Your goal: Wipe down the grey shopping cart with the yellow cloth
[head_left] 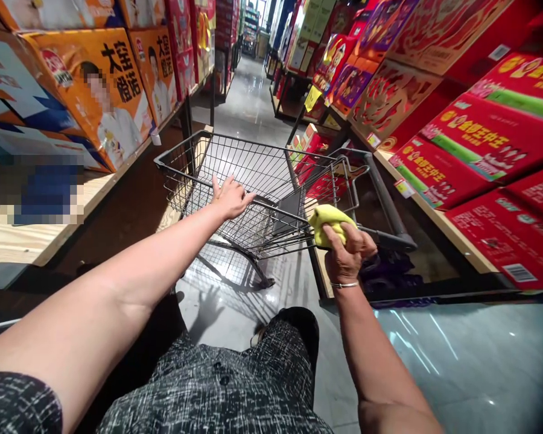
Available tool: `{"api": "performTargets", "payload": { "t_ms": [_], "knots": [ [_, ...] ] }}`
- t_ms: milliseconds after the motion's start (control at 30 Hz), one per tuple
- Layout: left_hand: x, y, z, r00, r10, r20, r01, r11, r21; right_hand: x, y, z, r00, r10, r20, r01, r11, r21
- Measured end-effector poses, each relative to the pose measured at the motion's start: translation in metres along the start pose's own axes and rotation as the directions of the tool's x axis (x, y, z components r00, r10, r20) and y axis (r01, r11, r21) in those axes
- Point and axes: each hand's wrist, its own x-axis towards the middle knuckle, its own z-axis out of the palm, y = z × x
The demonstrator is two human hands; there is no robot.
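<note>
A black wire shopping cart [248, 158] stands sideways before me, its handle bar [388, 199] at the right. My left hand [230, 199] lies at the cart's near top rail with its fingers spread, holding nothing. In my right hand [347, 250] is a bunched yellow cloth [328, 220], gripped between thumb and fingers. The cloth is against the near rail, close to the handle end. Part of the rail there is hidden behind the cloth and hand. A dark flat panel [287, 212] shows inside the cart.
Shelves with orange boxes [85, 90] run along the left. Red boxes [493, 132] are stacked on the right shelf, whose wooden edge [428, 217] lies close to the cart handle. A grey shiny floor [248, 84] leads down the aisle. A blurred-out item [49, 190] lies on the left shelf.
</note>
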Motion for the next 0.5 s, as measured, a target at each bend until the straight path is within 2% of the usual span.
{"api": "performTargets", "payload": {
  "t_ms": [67,100,167,200,267,333,400,500],
  "knots": [
    [0.0,0.018,-0.002,0.998,0.064,-0.01,-0.064,0.998,-0.028,-0.011,-0.014,0.009,1.0,0.011,-0.006,-0.01,1.0,0.022],
    [-0.001,0.028,-0.002,0.992,0.122,0.011,-0.121,0.991,-0.058,-0.021,-0.027,0.018,0.999,-0.006,0.033,0.004,0.999,0.052],
    [-0.004,0.043,0.003,0.967,0.238,0.089,-0.227,0.967,-0.115,-0.044,-0.058,0.04,0.981,-0.063,0.186,0.039,0.991,0.13],
    [-0.006,0.049,0.006,0.953,0.279,0.121,-0.263,0.956,-0.13,-0.057,-0.076,0.052,0.95,-0.097,0.296,0.05,0.986,0.162],
    [-0.01,0.053,0.013,0.937,0.325,0.127,-0.309,0.941,-0.136,-0.08,-0.11,0.07,0.832,-0.169,0.529,0.064,0.975,0.211],
    [-0.011,0.051,0.02,0.936,0.345,0.07,-0.334,0.934,-0.13,-0.095,-0.135,0.081,0.721,-0.232,0.653,0.08,0.964,0.253],
    [-0.011,0.045,0.024,0.937,0.346,0.04,-0.338,0.931,-0.138,-0.101,-0.148,0.085,0.679,-0.272,0.682,0.096,0.954,0.285],
    [-0.008,0.037,0.025,0.943,0.329,0.056,-0.318,0.936,-0.149,-0.094,-0.141,0.079,0.664,-0.299,0.686,0.113,0.946,0.303]
  ]
}}
